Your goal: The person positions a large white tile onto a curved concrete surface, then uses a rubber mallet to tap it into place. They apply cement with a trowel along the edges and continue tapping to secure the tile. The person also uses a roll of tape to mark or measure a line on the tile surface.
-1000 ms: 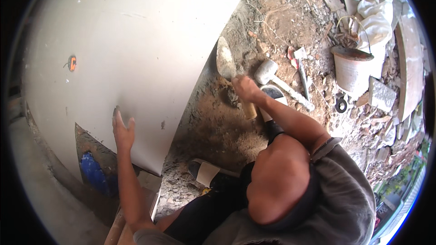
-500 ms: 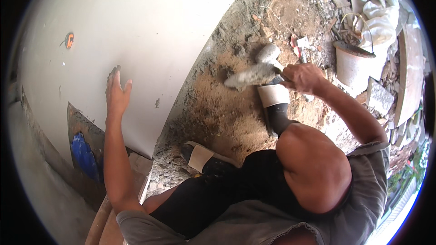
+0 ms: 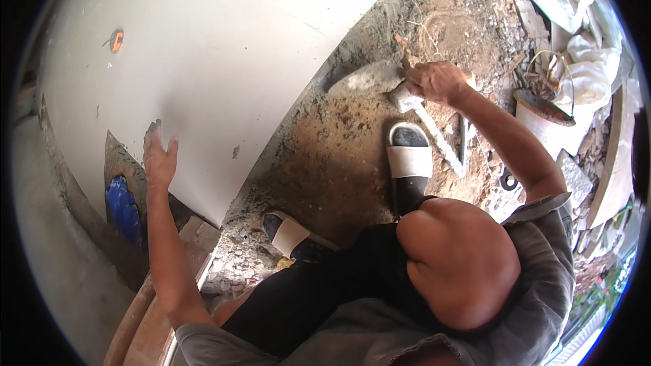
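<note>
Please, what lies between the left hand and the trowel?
In the head view, the white board lies bare from the left hand to its edge, then dirt up to the trowel.

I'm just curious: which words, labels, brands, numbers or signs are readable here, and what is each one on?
None can be read.
Small orange-and-black object on the white panel: too small to tell whether its marks are letters.
Trowel in the right hand: no lettering visible.
Pale bucket: none visible on the side in view.
</note>
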Motion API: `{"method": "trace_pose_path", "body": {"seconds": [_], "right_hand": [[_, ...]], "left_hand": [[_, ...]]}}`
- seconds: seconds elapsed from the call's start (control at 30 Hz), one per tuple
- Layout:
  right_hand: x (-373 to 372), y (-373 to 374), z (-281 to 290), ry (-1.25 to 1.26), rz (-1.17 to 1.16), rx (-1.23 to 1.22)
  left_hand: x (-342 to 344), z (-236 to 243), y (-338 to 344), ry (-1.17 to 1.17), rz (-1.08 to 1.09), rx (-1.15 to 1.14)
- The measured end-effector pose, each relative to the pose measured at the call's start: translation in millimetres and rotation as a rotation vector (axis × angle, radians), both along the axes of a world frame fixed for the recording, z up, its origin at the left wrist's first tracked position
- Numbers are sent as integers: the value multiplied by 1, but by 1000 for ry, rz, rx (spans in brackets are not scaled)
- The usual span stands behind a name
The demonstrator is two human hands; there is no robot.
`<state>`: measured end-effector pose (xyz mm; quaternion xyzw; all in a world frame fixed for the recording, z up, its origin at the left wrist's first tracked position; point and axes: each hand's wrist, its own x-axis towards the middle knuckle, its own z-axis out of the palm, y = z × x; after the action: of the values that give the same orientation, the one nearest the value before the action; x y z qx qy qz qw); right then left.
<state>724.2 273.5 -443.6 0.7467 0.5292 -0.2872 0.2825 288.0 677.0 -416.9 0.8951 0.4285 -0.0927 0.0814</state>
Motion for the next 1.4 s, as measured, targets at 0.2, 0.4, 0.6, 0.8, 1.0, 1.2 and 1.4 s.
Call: {"method": "trace_pose_path", "body": {"seconds": [0.2, 0.4, 0.6, 0.8, 1.0, 1.2, 1.4], "right_hand": [[32, 38, -32, -4, 11, 0], [56, 54, -40, 69, -46, -56], [82, 56, -35, -39, 40, -113], [90, 47, 9, -64, 34, -118], [69, 68, -19, 19, 89, -73], [113, 74, -54, 5, 81, -71], [170, 65, -35, -117, 165, 132]], "left_hand": [[6, 1, -9, 47, -57, 35], [17, 5, -24, 23, -36, 12], [7, 8, -48, 164, 40, 2], [-20, 11, -65, 121, 78, 34], [-31, 4, -79, 307, 134, -10], [-17, 10, -78, 171, 129, -3], [-26, 11, -81, 182, 98, 26]]}}
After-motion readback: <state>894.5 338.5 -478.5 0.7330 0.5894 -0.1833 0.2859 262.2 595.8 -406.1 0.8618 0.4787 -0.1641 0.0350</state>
